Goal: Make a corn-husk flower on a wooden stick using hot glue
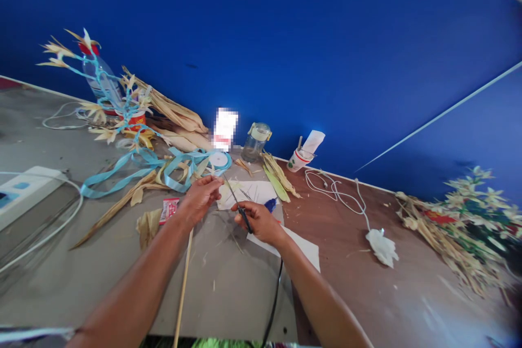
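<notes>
My left hand (202, 196) is closed in a pinch above the middle of the table, and what sits between its fingertips is too small to make out. To its right, my right hand (259, 220) grips black-handled scissors (244, 218), with the thin metal end pointing up and left towards my left fingertips. A white sheet of paper (261, 191) with thin dark wires on it lies just beyond both hands. Another white sheet (304, 250) is partly under my right wrist. Light blue ribbon (179, 168) curls beyond my left hand, beside its spool (220, 160).
Dried corn husks (175, 111), a plastic bottle (100, 79) and blue-stemmed husk flowers (130, 103) stand back left. A glass jar (256, 141) and paper cup (299, 159) line the blue wall. A power strip (30, 190) is left; a flower bunch (477, 212) lies right.
</notes>
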`<state>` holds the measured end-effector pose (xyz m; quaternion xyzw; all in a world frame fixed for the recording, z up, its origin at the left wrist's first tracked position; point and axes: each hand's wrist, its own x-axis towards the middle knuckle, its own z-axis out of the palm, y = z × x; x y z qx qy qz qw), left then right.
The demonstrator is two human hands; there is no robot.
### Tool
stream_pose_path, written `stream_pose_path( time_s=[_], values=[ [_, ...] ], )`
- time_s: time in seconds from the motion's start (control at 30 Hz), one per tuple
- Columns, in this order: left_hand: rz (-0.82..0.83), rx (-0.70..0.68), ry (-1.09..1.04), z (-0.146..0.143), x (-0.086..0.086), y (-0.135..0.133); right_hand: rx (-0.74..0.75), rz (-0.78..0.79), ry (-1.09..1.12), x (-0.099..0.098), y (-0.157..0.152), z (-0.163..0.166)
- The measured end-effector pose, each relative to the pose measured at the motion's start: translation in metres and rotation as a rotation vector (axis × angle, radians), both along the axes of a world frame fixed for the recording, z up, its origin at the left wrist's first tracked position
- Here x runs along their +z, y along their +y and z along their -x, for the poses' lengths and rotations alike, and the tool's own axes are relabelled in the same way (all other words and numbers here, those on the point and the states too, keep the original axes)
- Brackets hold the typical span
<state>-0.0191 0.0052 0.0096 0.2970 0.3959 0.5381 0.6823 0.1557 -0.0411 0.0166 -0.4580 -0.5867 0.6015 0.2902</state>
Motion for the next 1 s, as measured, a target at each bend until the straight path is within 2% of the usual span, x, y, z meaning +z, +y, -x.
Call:
stream_pose_path(
  time_s=[0.27,0.83,1.0],
  values=[
    [-0.04,0.029,0.103,-0.0015,0.0015,-0.0008,0.009,-0.025,-0.061,0.0034,-0.0031,-0.0002],
    [-0.088,0.038,0.185,-0.0015,-0.0049,0.0021,0.016,-0.047,-0.073,-0.0048,-0.0021,-0.0036],
    [-0.07,0.03,0.156,-0.001,-0.0042,0.0017,-0.091,-0.002,-0.055,0.0009,-0.0007,-0.0017]
  ],
)
